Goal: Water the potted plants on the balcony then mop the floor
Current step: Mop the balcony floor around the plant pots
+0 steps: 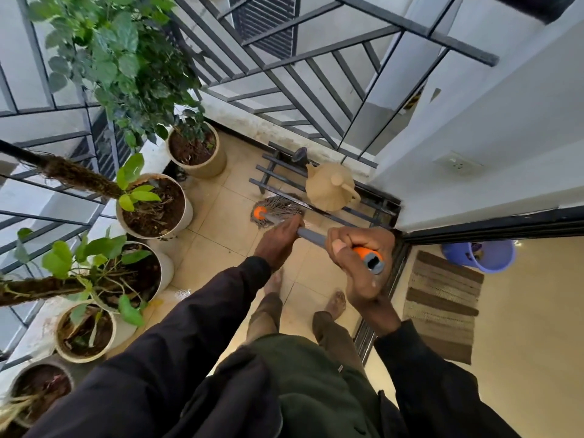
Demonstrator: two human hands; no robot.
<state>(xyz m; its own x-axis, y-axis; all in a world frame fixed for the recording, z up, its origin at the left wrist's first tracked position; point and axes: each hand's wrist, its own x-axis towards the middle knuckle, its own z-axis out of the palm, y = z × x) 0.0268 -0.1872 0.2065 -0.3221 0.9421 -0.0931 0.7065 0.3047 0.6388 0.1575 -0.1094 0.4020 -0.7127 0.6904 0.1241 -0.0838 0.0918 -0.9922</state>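
Balcony tiles [221, 248] shine wet. Both hands clasp the mop handle [311, 237]: right hand [360, 263] closed at its top, left hand [278, 245] lower for leverage, pushing the mop head [278, 210] toward twelve o'clock beside the watering can [328, 186]; potted plants [151, 203] line nine o'clock.

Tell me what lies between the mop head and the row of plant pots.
In the head view, only bare tan floor tile lies between the mop head and the nearest plant pot; nothing stands on that stretch.

Open tiled floor [221, 241] between potted plants [155, 207] and perhaps low metal rack [316, 197].
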